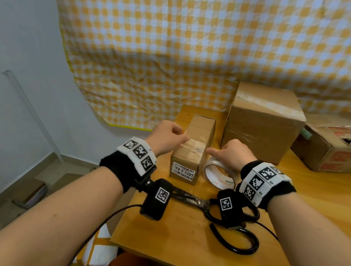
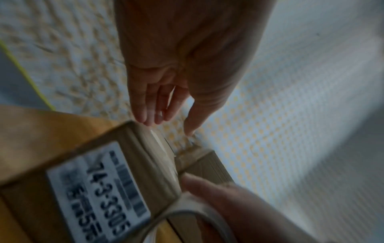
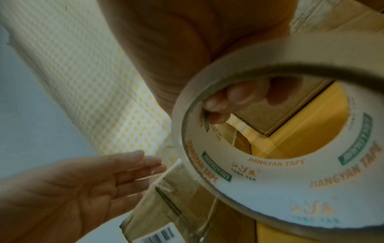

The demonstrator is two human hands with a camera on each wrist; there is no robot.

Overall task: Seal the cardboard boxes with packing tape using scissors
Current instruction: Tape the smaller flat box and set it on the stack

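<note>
The small cardboard box [image 1: 192,148] stands near the table's [image 1: 190,240] left edge, clear tape across its top. Your left hand [image 1: 166,139] lies flat-fingered against its left side; your right hand [image 1: 232,154] grips the tape roll [image 1: 220,174] just right of it. The scissors [image 1: 210,205] lie nearer you.

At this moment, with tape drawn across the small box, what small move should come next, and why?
Probably press the tape strip flat with the left hand, since it already spans the small box while the right hand holds the tape roll. The scissors lie untouched.
</note>
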